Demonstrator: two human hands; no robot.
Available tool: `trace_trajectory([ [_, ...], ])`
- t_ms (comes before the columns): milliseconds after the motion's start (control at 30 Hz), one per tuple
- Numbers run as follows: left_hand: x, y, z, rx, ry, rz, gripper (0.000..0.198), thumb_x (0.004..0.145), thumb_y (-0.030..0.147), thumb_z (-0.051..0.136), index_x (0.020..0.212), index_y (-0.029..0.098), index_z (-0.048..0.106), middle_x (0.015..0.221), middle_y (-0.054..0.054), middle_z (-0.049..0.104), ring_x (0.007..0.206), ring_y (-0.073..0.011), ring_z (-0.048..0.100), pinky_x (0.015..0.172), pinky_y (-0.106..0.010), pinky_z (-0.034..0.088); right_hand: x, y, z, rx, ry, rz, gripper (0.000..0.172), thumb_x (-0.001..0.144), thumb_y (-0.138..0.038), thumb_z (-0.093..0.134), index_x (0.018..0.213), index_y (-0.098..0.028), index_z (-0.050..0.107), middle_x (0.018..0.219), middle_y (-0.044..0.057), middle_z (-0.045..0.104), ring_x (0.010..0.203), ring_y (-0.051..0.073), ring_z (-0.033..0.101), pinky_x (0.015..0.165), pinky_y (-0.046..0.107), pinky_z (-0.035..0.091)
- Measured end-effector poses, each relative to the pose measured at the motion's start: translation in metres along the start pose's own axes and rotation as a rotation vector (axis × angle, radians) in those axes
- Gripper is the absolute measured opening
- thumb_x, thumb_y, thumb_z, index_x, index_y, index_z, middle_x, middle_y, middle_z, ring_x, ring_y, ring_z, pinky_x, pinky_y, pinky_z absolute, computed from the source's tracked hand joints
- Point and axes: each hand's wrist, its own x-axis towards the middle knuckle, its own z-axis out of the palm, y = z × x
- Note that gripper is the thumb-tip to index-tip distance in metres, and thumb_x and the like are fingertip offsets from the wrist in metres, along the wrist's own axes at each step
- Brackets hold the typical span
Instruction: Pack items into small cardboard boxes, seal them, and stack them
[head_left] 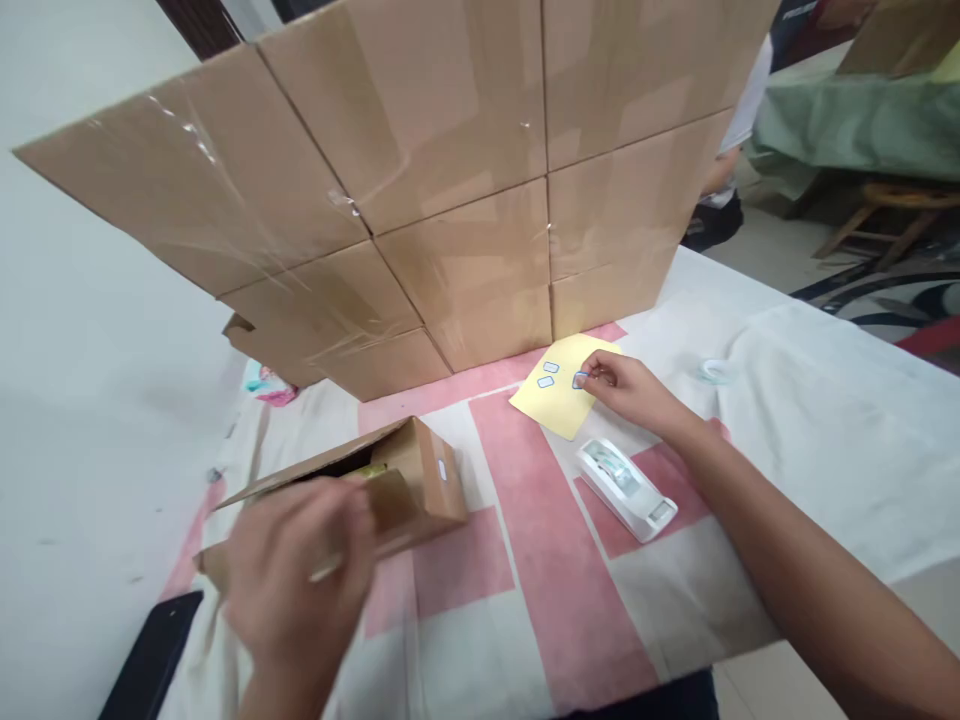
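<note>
My right hand is closed in a pinch at a small blue-edged label, over a yellow sheet. Two similar labels lie flat on that sheet. Just below the sheet sits a white tape dispenser. My left hand, blurred, has its fingers curled in front of a small open cardboard box. Whatever those fingers hold, if anything, is hidden. The box lies tilted, with a pale label on its end and something yellowish partly showing inside.
Behind everything stands a tall wall of taped cardboard. A black phone lies at the lower left, a colourful packet by the cardboard. A clear tape roll rests on the patterned cloth. Another person is partly visible behind.
</note>
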Motion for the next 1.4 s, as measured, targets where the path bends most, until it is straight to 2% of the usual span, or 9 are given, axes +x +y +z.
trace_trajectory([
  [100, -0.007, -0.052, -0.018, 0.144, -0.184, -0.272, 0.029, 0.093, 0.036, 0.061, 0.117, 0.020, 0.063, 0.112, -0.015, 0.069, 0.109, -0.0330, 0.063, 0.099, -0.052, 0.047, -0.003, -0.009, -0.003, 0.041, 0.013, -0.004, 0.034, 0.084, -0.054, 0.068, 0.083, -0.020, 0.062, 0.076, 0.002, 0.061, 0.063, 0.016, 0.050, 0.060, 0.030, 0.037],
  [233, -0.017, -0.084, -0.015, 0.076, -0.414, -0.370, 0.043, 0.096, 0.054, 0.051, 0.125, 0.023, 0.058, 0.122, -0.015, 0.069, 0.117, -0.0360, 0.061, 0.102, -0.055, 0.043, -0.013, -0.039, -0.004, 0.219, 0.052, 0.023, 0.039, 0.082, -0.057, 0.073, 0.082, -0.021, 0.061, 0.078, 0.001, 0.061, 0.065, 0.015, 0.052, 0.060, 0.029, 0.039],
  [400, -0.027, -0.092, 0.001, 0.035, -0.480, -0.298, 0.037, 0.101, 0.049, 0.047, 0.127, 0.028, 0.060, 0.125, -0.008, 0.072, 0.117, -0.0305, 0.064, 0.110, -0.055, 0.034, -0.003, -0.063, 0.004, 0.100, 0.024, 0.008, 0.026, 0.085, -0.045, 0.070, 0.081, -0.021, 0.064, 0.082, 0.003, 0.065, 0.069, 0.016, 0.056, 0.060, 0.028, 0.040],
  [633, -0.044, -0.112, 0.010, -0.208, -0.496, -0.174, 0.040, 0.100, 0.048, 0.048, 0.133, 0.031, 0.064, 0.135, -0.002, 0.070, 0.125, -0.0267, 0.061, 0.106, -0.046, 0.047, 0.050, -0.001, -0.001, -0.350, -0.043, 0.280, 0.018, 0.075, -0.014, 0.067, 0.059, -0.018, 0.059, 0.068, 0.004, 0.066, 0.066, 0.016, 0.057, 0.060, 0.028, 0.042],
  [867, -0.046, -0.110, 0.013, -0.223, -0.454, -0.178, 0.041, 0.099, 0.050, 0.050, 0.132, 0.032, 0.065, 0.133, 0.000, 0.071, 0.125, -0.0264, 0.061, 0.110, -0.047, 0.047, 0.050, 0.011, -0.012, -0.380, -0.136, 0.378, 0.025, 0.081, -0.025, 0.067, 0.059, -0.019, 0.059, 0.051, -0.001, 0.054, 0.049, 0.012, 0.046, 0.048, 0.027, 0.036],
  [1100, -0.043, -0.106, 0.012, -0.200, -0.454, -0.220, 0.042, 0.099, 0.055, 0.048, 0.127, 0.031, 0.069, 0.130, 0.000, 0.072, 0.123, -0.0271, 0.062, 0.109, -0.048, 0.048, 0.059, 0.013, -0.006, -0.593, -0.088, 0.412, 0.020, 0.071, -0.023, 0.080, 0.071, -0.018, 0.061, 0.076, 0.006, 0.068, 0.076, 0.020, 0.063, 0.065, 0.029, 0.044],
  [1200, -0.041, -0.104, 0.009, -0.204, -0.447, -0.230, 0.041, 0.099, 0.052, 0.049, 0.127, 0.030, 0.069, 0.131, -0.001, 0.072, 0.123, -0.0260, 0.062, 0.109, -0.048, 0.048, 0.055, -0.007, -0.005, -0.730, 0.052, 0.464, 0.040, 0.068, -0.028, 0.086, 0.099, -0.016, 0.064, 0.095, 0.014, 0.070, 0.091, 0.029, 0.065, 0.073, 0.034, 0.046],
  [1300, -0.040, -0.102, 0.008, -0.217, -0.468, -0.228, 0.039, 0.100, 0.050, 0.049, 0.127, 0.030, 0.069, 0.132, -0.001, 0.071, 0.125, -0.0257, 0.061, 0.110, -0.048, 0.047, 0.037, -0.043, 0.015, -0.711, 0.149, 0.284, 0.036, 0.078, -0.030, 0.079, 0.108, -0.018, 0.064, 0.098, 0.013, 0.070, 0.092, 0.029, 0.064, 0.075, 0.035, 0.045],
  [1400, -0.038, -0.103, 0.007, -0.219, -0.474, -0.232, 0.039, 0.098, 0.051, 0.051, 0.125, 0.030, 0.071, 0.131, -0.001, 0.072, 0.124, -0.0267, 0.062, 0.109, -0.049, 0.048, 0.006, -0.079, 0.065, -0.272, -0.019, -0.026, 0.014, 0.086, -0.023, 0.066, 0.099, -0.020, 0.069, 0.087, 0.006, 0.068, 0.080, 0.020, 0.061, 0.072, 0.030, 0.044],
])
